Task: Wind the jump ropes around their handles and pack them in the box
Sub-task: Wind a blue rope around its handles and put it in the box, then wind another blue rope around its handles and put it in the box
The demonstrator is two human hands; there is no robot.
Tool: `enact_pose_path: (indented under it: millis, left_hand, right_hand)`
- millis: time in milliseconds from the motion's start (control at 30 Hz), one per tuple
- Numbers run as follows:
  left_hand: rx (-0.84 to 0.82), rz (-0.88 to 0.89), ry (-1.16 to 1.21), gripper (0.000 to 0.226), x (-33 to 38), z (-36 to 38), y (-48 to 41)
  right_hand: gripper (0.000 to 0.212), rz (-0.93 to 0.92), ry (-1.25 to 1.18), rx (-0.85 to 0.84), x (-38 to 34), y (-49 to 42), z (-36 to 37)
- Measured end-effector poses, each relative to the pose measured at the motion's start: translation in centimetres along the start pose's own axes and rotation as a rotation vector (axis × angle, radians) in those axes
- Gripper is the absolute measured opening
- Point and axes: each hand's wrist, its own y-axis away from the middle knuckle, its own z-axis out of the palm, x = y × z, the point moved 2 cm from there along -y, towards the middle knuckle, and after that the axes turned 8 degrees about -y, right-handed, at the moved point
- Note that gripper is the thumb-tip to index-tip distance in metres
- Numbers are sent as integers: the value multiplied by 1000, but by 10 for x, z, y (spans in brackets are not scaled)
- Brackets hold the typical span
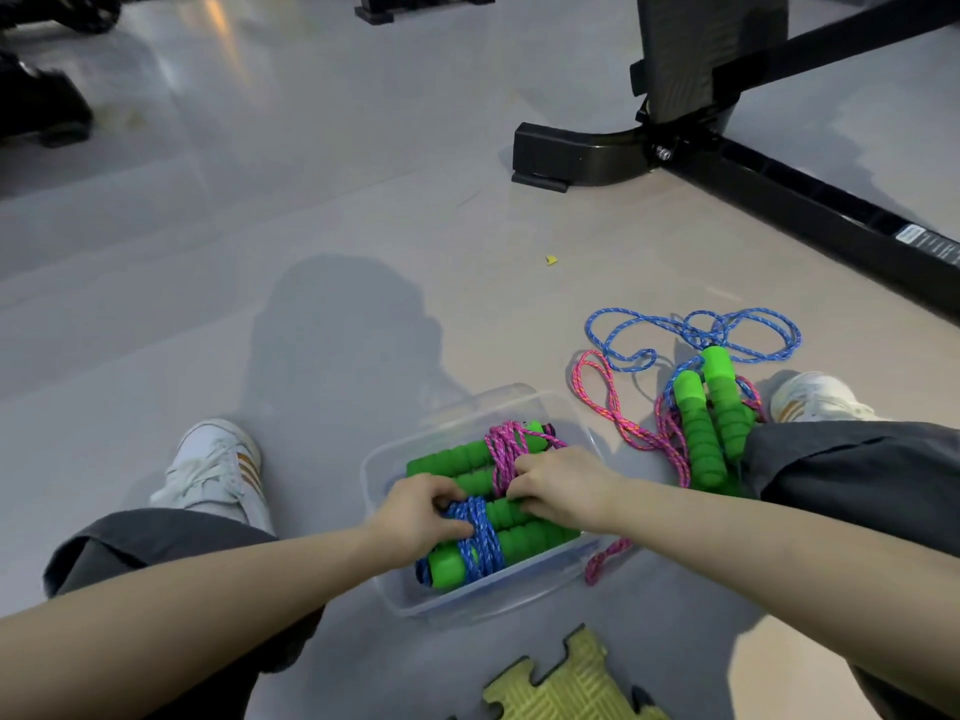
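Note:
A clear plastic box point(470, 597) sits on the floor between my legs. Inside lie two wound jump ropes with green foam handles: a blue-rope bundle point(480, 545) at the near side and a pink-rope bundle point(506, 452) behind it. My left hand point(418, 511) grips the blue bundle at its left end, fingers curled into the rope. My right hand point(558, 488) holds the green handles where the two bundles meet. To the right of the box, loose blue rope point(691, 335) and loose pink rope point(610, 407) lie tangled around several green handles point(711, 423).
A black machine base point(576, 155) with a long rail point(831, 215) runs across the floor at the right. A yellow foam puzzle mat point(571, 683) lies near the bottom edge. My shoes point(218, 470) flank the box. A small yellow scrap point(551, 259) lies ahead.

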Motion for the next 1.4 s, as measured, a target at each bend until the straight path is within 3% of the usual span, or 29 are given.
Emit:
enact_pose_path:
  millis: [200,300,367,433,533,600,700,833,967,1167,1233,1400]
  left_hand:
    - [40,31,-86,45,7,-5,2]
    - [92,33,-299,53,9,-16,3]
    - [222,23,-478,70,9,-21,5]
    - [282,-62,-527,91,7,-19,8]
    - [222,-137,-406,109,0,-11,8]
    - [186,-95,-374,117,-6,-9,4]
    - [170,-58,-380,127,-9,-16,-4]
    - [231,-64,-364,123,3,-26,-9]
    - [326,95,-402,104,44,-29,-16]
    - [276,330,-385,63,133,-21,-44]
    - [298,388,-351,57,147,-20,-50]
    - [236,409,-374,56,147,-26,-52]
  right_hand:
    - [29,155,-16,22,-4,4,2]
    - [28,82,-18,11,-2,15,-5]
    - [21,-30,86,145,4,21,-16]
    - [34,56,173,289,16,24,-24]
    - [74,400,-8,275,34,20,-21]
    - [77,584,-71,182,38,18,-10]
    - [67,580,-163,175,45,17,-8]
    - [40,551,-296,262,67,28,-37]
    - [39,767,-265,406,102,49,-52]
    - [78,1056,-288,183,141,78,-24]
    - [95,1078,-329,123,146,79,-9]
    - [129,1178,-549,160,159,79,2]
